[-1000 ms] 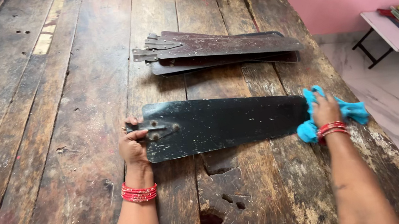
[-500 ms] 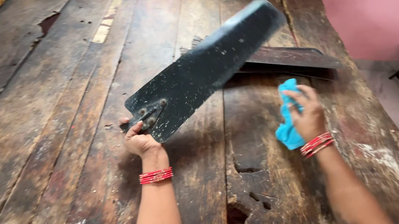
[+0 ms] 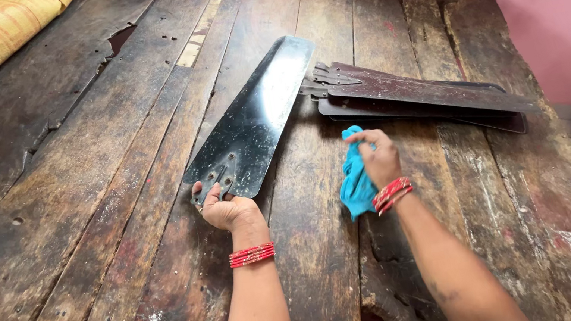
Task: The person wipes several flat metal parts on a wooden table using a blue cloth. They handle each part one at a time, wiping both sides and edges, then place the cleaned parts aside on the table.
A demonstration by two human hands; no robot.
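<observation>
Tabletop: the tabletop is a broad run of dark, worn wooden planks with cracks, holes and a ragged near edge; everything you handle lies on it.
Stacked blades: two more dusty fan blades lie piled at the far right, just beyond your right hand, their bracket ends close to the tip of the black blade.
Black fan blade: the long black fan blade lies flat and slantwise mid-tabletop, wide tip away from you, narrow bracket end with its screw holes toward you.
How it handles: judge it a stiff, thin sheet, light but long, so the far end may swing; the glossy, speckled face looks slippery and the edges thin. Take it at the bracket end.
Left hand: your left hand has its grip closed around that bracket end.
Right hand: your right hand is closed on a bunched blue cloth.
Blue cloth: the blue cloth is soft and limp, hanging from your fist beside the blade.
</observation>
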